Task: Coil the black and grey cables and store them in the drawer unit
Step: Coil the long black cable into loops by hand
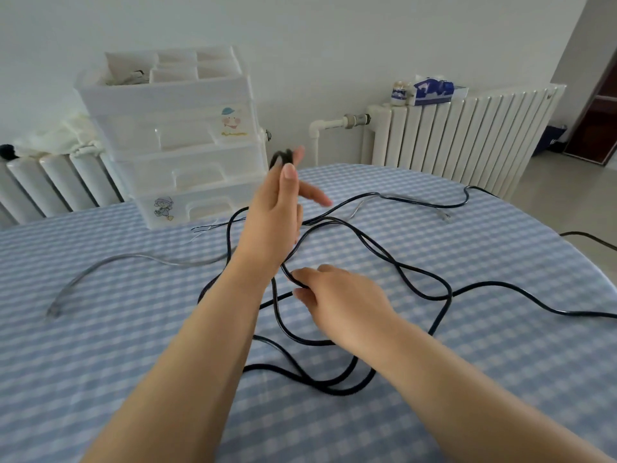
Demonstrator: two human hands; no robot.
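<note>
- A long black cable (367, 248) sprawls in loose, overlapping loops over a table covered in a blue-and-white checked cloth (100, 345), lying beneath and around both hands.
- The left hand (277, 212) is raised above the table, thumb up, gripping one end of the black cable — a dark lump, blurred, shows at its fingertips, and its exact shape is hard to make out.
- The right hand (337, 302), lower and nearer the viewer, pinches a stretch of the same cable between thumb and curled fingers, just above the cloth.
- Nearer than the right hand, several thick black loops pile together; part of them is hidden under the right forearm.
- Right of the right hand the black cable runs off the picture's edge, so its far end is cut off.
- A thin grey cable (110, 265) lies left of the left hand, with a small plug at its near end; a further pale grey stretch beyond the hands is faint against the cloth.
- Beyond the left hand stands a translucent white drawer unit (180, 135) — stacked drawers shut, cartoon stickers on two fronts, open divided tray on top with contents unclear.
- Behind the table, white radiators (467, 128) line the wall; small items on the right one are too blurred to identify.
</note>
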